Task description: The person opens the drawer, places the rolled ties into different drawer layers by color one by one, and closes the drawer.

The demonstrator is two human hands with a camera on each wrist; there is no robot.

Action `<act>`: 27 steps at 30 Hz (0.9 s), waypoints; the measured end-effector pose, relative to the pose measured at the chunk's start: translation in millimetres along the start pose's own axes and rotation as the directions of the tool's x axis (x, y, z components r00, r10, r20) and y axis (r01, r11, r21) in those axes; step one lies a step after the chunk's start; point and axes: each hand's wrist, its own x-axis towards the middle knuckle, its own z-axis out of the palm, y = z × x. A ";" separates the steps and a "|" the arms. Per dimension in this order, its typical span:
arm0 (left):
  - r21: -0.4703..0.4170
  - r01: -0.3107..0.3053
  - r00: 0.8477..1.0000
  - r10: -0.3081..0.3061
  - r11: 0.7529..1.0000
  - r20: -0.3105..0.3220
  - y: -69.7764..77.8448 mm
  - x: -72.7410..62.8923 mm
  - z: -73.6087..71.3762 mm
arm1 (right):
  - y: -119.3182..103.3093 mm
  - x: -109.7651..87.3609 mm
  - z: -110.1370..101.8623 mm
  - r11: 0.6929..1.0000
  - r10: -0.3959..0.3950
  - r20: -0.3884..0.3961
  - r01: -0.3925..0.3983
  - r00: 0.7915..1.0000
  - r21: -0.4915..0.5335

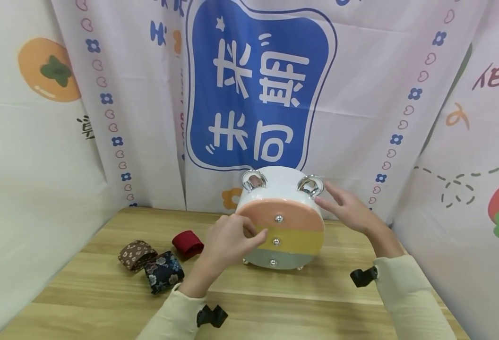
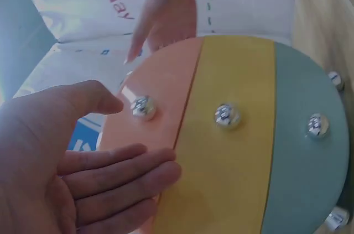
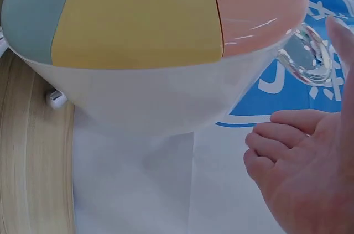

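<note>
A rounded white drawer box [image 1: 281, 184] stands on the table, with two silver ring ears on top. Its front has three drawers: a coral one [image 2: 160, 79], a yellow one [image 2: 221, 178] and a grey-green one [image 2: 310, 178], each with a round silver knob. My left hand [image 1: 232, 238] is in front of the box's left side, fingers extended and thumb near the coral drawer's knob [image 2: 143, 108]; it holds nothing. On the other side, my right hand [image 1: 349, 210] is beside the right ring ear [image 3: 307, 57], fingers loosely spread and nothing in them.
Left of the box lie several rolled neckties: a red roll [image 1: 187, 243], a brown flowered roll [image 1: 136, 255] and a dark blue flowered roll [image 1: 163, 272]. Printed white cloth [image 1: 360, 132] hangs close behind the box and along both sides of the wooden table [image 1: 309, 307].
</note>
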 end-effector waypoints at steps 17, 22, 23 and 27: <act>0.063 -0.018 0.975 0.031 0.998 -0.221 22.4 18.5 39.3 | 3.7 36.3 29.9 0.975 -0.049 -0.146 0.079 0.988 0.207; 0.123 -0.052 0.959 0.084 0.991 -0.271 24.3 20.6 46.8 | 6.5 40.8 37.4 0.960 -0.087 -0.163 0.126 0.983 0.250; 0.128 -0.056 0.957 0.090 0.990 -0.276 24.5 20.9 47.7 | 6.9 41.5 38.7 0.957 -0.091 -0.161 0.130 0.983 0.258; 0.145 -0.058 0.948 0.100 0.988 -0.302 25.0 21.9 49.0 | 8.1 43.9 41.1 0.955 -0.097 -0.162 0.138 0.982 0.263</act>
